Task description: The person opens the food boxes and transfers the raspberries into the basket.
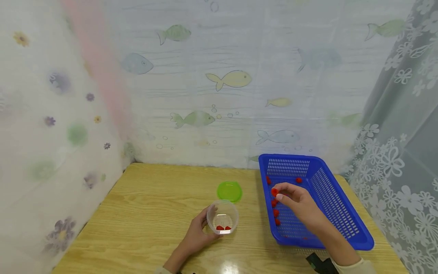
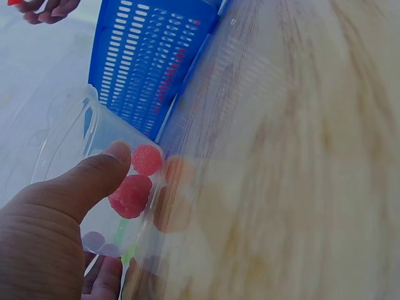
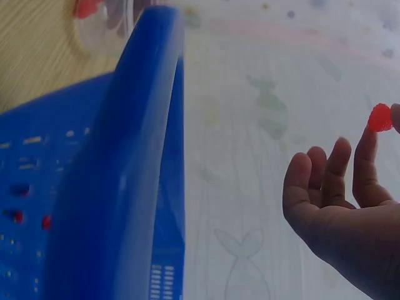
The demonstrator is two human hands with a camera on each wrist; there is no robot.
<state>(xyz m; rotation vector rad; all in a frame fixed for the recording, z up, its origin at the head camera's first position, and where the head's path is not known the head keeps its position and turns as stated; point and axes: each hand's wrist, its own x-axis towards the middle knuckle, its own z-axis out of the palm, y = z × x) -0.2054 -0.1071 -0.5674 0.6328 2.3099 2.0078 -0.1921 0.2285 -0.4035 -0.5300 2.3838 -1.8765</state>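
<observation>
My left hand (image 1: 199, 233) grips a clear plastic cup (image 1: 223, 213) from its left side, thumb and fingers around the wall. Two red raspberries (image 2: 131, 195) show at the bottom of the cup. Between thumb and forefinger my right hand (image 1: 301, 205) pinches another raspberry (image 3: 380, 117), held above the left side of a blue basket (image 1: 342, 205). Several more raspberries (image 1: 275, 213) lie along the basket's left side, and one (image 1: 299, 180) sits near its back. Parts of the basket floor are hidden behind the right hand and forearm.
A round green lid (image 1: 229, 191) lies on the wooden table (image 1: 154, 198) just behind the cup. The basket's raised rim (image 1: 268, 198) stands between the cup and the right hand. Patterned curtains (image 1: 219, 95) hang behind the table and at both sides.
</observation>
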